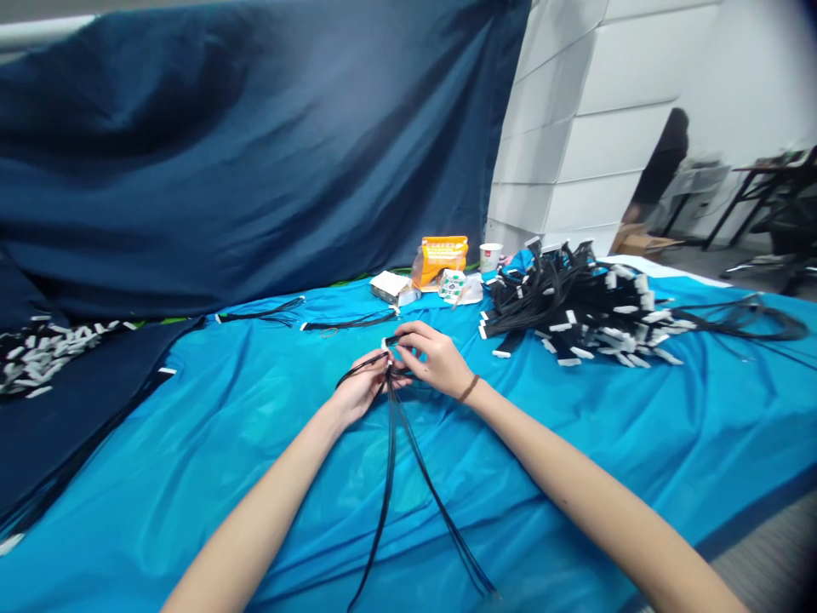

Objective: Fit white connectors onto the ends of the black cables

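Observation:
My left hand (361,393) is closed around a bundle of thin black cables (389,477) that trails toward me over the blue table cover (210,443). My right hand (435,358) pinches the top of the same bundle, where a small white connector end (386,342) shows between the fingertips. A dark band sits on my right wrist. Both hands meet at the middle of the table.
A large heap of black cables with white ends (587,311) lies at the right. Loose cables (348,323) lie behind my hands. An orange packet (440,255), a paper cup (490,255) and small boxes (392,287) stand at the back. Another pile (38,353) is far left. A dark curtain (255,145) hangs behind.

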The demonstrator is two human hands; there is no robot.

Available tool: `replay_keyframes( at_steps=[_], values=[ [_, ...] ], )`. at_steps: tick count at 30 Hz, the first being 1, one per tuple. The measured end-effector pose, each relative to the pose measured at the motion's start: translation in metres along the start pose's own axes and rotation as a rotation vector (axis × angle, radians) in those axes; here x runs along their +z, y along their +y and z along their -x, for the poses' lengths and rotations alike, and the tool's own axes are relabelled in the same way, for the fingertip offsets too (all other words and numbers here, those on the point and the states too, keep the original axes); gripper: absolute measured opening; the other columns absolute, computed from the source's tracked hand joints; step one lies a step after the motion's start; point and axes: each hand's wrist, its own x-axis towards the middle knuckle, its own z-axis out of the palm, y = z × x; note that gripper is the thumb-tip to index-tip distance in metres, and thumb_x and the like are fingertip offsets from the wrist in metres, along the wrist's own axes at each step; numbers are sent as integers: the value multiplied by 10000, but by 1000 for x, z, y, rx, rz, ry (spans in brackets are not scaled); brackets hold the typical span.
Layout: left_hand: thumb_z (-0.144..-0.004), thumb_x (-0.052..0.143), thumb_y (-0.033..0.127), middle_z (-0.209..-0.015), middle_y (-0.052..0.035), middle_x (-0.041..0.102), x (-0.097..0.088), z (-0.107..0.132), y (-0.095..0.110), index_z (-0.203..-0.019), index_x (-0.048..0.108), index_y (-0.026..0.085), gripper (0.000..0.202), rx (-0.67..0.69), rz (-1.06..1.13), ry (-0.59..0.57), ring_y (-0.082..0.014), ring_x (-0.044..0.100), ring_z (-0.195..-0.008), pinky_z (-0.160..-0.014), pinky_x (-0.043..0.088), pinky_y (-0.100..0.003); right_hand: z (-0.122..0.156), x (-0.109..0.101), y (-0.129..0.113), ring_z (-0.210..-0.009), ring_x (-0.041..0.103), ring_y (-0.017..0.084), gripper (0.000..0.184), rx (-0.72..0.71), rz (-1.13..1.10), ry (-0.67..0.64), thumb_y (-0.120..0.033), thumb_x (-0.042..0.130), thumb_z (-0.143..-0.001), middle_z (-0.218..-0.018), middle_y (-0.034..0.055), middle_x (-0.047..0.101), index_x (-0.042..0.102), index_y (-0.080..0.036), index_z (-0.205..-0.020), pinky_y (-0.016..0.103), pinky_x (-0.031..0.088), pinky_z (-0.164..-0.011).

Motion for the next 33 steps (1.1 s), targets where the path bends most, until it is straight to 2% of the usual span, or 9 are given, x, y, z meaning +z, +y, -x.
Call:
replay_keyframes(
  at_steps=[10, 19, 33],
  values=[
    [-721, 607, 209, -723, -35, 650, 2, 4, 3, -851, 584, 153, 144, 21, -67, -83, -193, 634, -620, -644, 501, -320, 1, -1, -3, -901, 570, 137, 123, -43, -13, 53, -223, 459, -844, -991, 58, 583, 579, -198, -845, 254, 487, -754],
    [-681, 647, 256, -737, -39, 650, 3, 6, 5, -837, 593, 153, 195, 37, -98, -96, -191, 628, -616, -605, 496, -298, 0, -2, -6, -898, 576, 135, 102, -67, -48, 95, -200, 466, -833, -978, 57, 594, 568, -198, -825, 262, 487, -776],
    [-686, 642, 291, -747, -33, 642, -3, 2, 2, -801, 573, 148, 196, 87, -116, -126, -182, 636, -600, -598, 505, -294, -2, -4, -6, -885, 577, 135, 90, -63, -139, 89, -175, 460, -835, -985, 66, 602, 548, -189, -828, 273, 492, -771]
  ],
)
